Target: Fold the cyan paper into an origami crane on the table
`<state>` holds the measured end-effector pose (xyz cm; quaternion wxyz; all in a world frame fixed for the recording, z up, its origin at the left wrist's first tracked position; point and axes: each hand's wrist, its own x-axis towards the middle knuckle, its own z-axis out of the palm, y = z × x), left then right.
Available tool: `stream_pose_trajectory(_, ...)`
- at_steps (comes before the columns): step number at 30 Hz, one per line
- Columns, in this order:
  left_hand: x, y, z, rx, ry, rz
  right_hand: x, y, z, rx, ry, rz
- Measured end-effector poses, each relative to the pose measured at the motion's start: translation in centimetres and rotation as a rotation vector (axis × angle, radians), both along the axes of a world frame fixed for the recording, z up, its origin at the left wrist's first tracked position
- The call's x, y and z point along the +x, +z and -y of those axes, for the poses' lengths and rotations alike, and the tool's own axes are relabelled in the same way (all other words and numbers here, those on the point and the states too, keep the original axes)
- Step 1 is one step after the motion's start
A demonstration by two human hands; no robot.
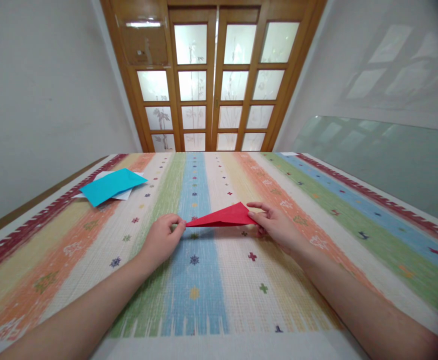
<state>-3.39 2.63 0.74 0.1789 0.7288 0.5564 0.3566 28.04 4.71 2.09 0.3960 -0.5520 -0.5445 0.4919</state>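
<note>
A folded piece of red paper (222,216), long and tapering to a point on the left, is held between my two hands over the striped tablecloth (204,300). My left hand (166,232) pinches its narrow tip between thumb and fingers. At the wider right end, my right hand (273,225) grips the paper with the thumb on the near face and some fingers behind it. Those rear fingers are partly hidden. A faint shadow lies on the cloth below the paper.
Blue paper (114,186) lies on white sheets (126,195) at the table's left side. Beyond the far edge stand wooden doors with glass panes (192,85). A pale glass panel (384,160) leans by the right wall.
</note>
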Motion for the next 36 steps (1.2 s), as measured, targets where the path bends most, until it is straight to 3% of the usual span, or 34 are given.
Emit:
stream_pose_trajectory(3, 0.1, -0.3, -0.1, -0.028, -0.06, -0.146, 0.1, 0.0, 0.0, 0.005, 0.026, 0.089)
stream_pose_trajectory(5, 0.2, -0.5, -0.2, -0.024, -0.101, -0.211, 0.5, -0.2, -0.3, 0.1, 0.028, 0.24)
stream_pose_trajectory(10, 0.5, -0.4, 0.0, -0.055, -0.158, -0.13, 1.2, -0.5, -0.5, 0.679, -0.044, 0.707)
stream_pose_trajectory(16, 1.3, -0.3, 0.6, -0.098, -0.162, 0.018, -1.4, 0.7, 2.4, 0.96, 0.285, 0.842)
stream_pose_trajectory(21, 2.0, -0.4, 1.2, -0.107, -0.246, 0.011, -2.6, 0.4, 3.3, 1.007, 0.409, 0.827)
stream_pose_trajectory(30, 2.5, -0.2, 2.8, -0.031, -0.343, -0.238, -3.1, 0.7, 3.8, 0.833, 0.608, 0.906)
stream_pose_trajectory(36, 2.5, 0.2, 3.0, 0.06, -0.47, -0.272, -3.2, 1.1, 4.0, 0.742, 0.658, 0.96)
